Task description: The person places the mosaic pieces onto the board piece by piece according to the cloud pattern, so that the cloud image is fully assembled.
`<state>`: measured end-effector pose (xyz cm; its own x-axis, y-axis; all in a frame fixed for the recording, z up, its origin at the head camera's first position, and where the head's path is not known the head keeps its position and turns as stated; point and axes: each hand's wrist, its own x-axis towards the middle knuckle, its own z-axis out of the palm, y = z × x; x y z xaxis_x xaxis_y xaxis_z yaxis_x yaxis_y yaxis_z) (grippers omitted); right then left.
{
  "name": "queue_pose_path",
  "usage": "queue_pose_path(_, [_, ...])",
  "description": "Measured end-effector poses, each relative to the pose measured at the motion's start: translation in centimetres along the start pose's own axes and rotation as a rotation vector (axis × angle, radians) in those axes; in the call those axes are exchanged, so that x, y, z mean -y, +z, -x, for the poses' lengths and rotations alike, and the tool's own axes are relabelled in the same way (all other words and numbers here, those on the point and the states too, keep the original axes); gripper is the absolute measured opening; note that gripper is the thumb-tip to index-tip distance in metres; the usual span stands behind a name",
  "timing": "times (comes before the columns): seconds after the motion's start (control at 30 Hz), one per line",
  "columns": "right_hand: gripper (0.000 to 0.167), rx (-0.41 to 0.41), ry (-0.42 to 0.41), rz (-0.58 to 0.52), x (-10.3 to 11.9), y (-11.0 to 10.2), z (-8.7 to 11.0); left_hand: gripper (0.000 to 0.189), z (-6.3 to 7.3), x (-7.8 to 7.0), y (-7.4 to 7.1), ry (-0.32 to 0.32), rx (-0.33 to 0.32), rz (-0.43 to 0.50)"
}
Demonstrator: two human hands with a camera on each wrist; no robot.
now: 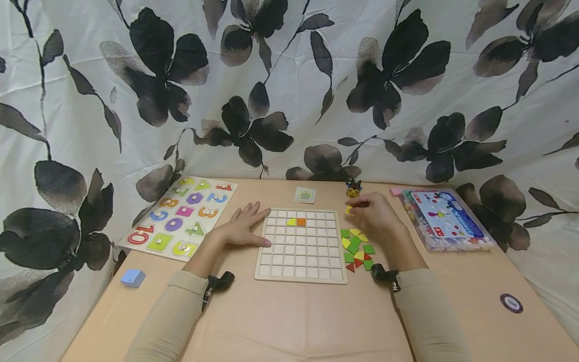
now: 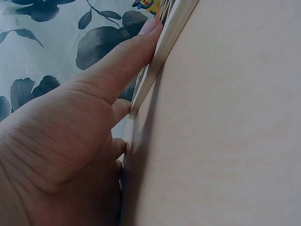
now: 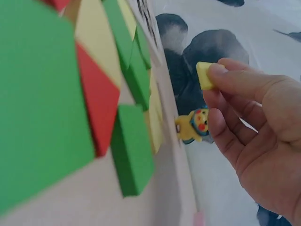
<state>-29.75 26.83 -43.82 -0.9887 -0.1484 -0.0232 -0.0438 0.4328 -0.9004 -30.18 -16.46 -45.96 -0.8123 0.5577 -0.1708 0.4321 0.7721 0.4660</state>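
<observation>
Beige long sleeves (image 1: 436,311) rise from the bottom edge of the head view. At its lower centre lies a pale wooden grid board (image 1: 300,259), bearing one yellow piece (image 1: 291,221) and one orange piece (image 1: 300,221) near its top. On the board's left, the left hand (image 1: 237,231) has its fingers outstretched, gripping nothing, thumb touching the edge. Right of centre, the right hand (image 1: 377,216) pinches a small flat yellow tile (image 3: 203,75) near a yellow toy figurine (image 1: 353,189). Flat green, yellow and red pieces (image 1: 354,247) lie scattered beside the board's right edge.
</observation>
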Motion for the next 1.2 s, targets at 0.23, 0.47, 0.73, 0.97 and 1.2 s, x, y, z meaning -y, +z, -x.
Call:
queue_pose_path(0.23, [0.022, 0.017, -0.118, 0.077, 2.1, 1.1, 0.2, 0.112, 0.0, 0.1, 0.0, 0.004, -0.004, 0.002])
queue_pose_path(0.47, [0.021, 0.004, -0.194, 0.052, 3.4, 3.8, 0.2, 0.114, -0.1, 0.3, 0.3, 0.009, -0.016, 0.014])
queue_pose_path(0.73, [0.024, 0.002, -0.278, 0.131, 4.1, 6.4, -0.2, 0.112, 0.0, 0.2, 0.1, 0.008, -0.011, 0.006])
queue_pose_path(0.97, [0.026, 0.008, -0.275, 0.156, 4.1, 8.0, -0.4, 0.112, 0.0, 0.1, 0.1, 0.001, 0.000, -0.009])
queue_pose_path(1.2, [0.017, 0.010, -0.248, 0.184, 3.4, 9.0, -0.8, 0.112, -0.1, 0.1, 0.2, 0.001, -0.004, -0.004])
